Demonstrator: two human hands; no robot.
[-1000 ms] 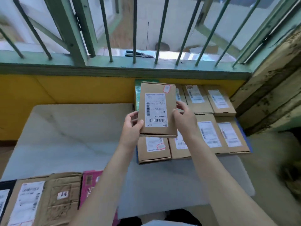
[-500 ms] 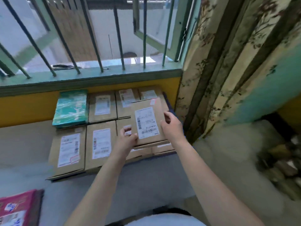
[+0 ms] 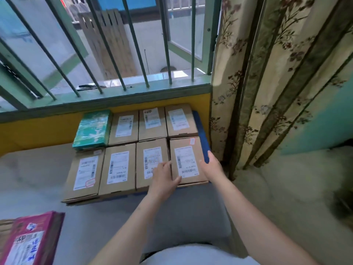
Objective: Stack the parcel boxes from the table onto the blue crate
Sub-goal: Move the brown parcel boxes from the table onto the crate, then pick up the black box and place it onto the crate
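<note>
Between my hands sat the parcel box on the blue crate, my left hand flat at its near-left corner, fingers straight, my right hand open along its right edge. Left of my left hand, neighbouring boxes butted edge to edge; bare table lay nearer me.

The white shipping labels on the parcel boxes show barcodes, but their print is too blurred to read.

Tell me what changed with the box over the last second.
The brown box went from held up in the air to lying in the near right spot of the stack on the blue crate. The left hand and right hand stay at its sides. The other boxes kept their places.
</note>
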